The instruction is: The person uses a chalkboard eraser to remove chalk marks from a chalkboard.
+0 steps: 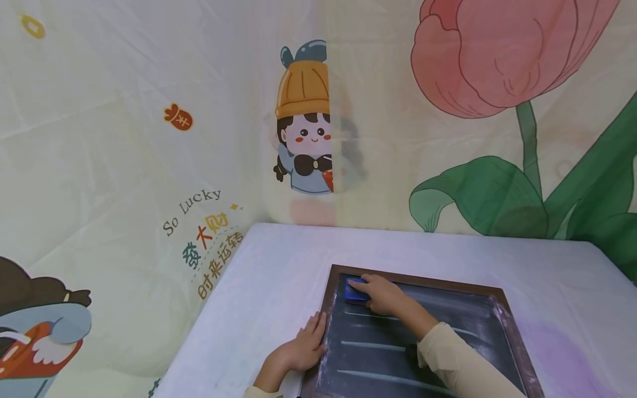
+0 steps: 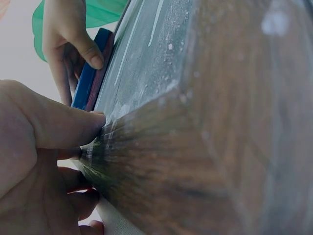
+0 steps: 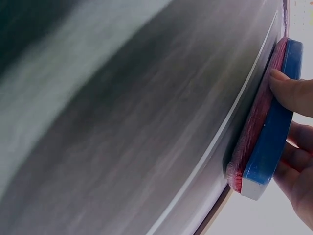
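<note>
A blackboard (image 1: pixel 368 359) in a brown wooden frame lies on the table, with several pale chalk lines running across it. Near its far left corner, my right hand (image 1: pixel 385 296) holds a blue blackboard eraser (image 1: pixel 354 293) by its sides, thumb on one side and fingers on the other. The eraser's reddish felt (image 3: pixel 259 117) faces the board surface. My left hand (image 1: pixel 303 345) rests against the left side of the wooden frame (image 2: pixel 161 161), its fingers fairly straight along the outer edge and the thumb over the rim.
The white-covered table (image 1: pixel 278 265) extends around the board, with a purple smudge (image 1: pixel 562 354) to the right. Behind it hang printed cloths with a large pink flower (image 1: pixel 502 55) and a cartoon figure (image 1: pixel 306 132). A small dark object (image 1: pixel 412 354) shows by the right sleeve.
</note>
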Available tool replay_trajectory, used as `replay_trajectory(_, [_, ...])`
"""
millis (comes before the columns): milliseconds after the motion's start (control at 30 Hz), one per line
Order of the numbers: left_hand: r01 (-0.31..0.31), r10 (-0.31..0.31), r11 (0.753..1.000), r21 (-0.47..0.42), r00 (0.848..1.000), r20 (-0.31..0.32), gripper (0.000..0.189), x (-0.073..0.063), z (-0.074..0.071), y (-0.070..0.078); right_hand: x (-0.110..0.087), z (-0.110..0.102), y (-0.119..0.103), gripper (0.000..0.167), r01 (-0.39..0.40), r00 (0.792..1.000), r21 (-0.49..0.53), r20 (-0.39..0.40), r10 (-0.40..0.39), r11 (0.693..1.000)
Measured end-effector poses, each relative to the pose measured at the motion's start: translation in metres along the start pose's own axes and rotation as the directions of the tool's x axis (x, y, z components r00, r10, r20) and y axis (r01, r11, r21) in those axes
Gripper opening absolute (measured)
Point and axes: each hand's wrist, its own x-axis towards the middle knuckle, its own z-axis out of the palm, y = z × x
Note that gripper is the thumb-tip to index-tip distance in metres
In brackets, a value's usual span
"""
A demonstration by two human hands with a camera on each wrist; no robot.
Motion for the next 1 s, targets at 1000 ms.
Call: replay_trajectory(1000, [-0.028,0.029,1.000,0.012,0.999,-0.016,0.066,0.000,-0.001,0.002,-0.031,-0.008,0.043,0.062,-0.024,1.000,0.027,0.007,0.023,0.999])
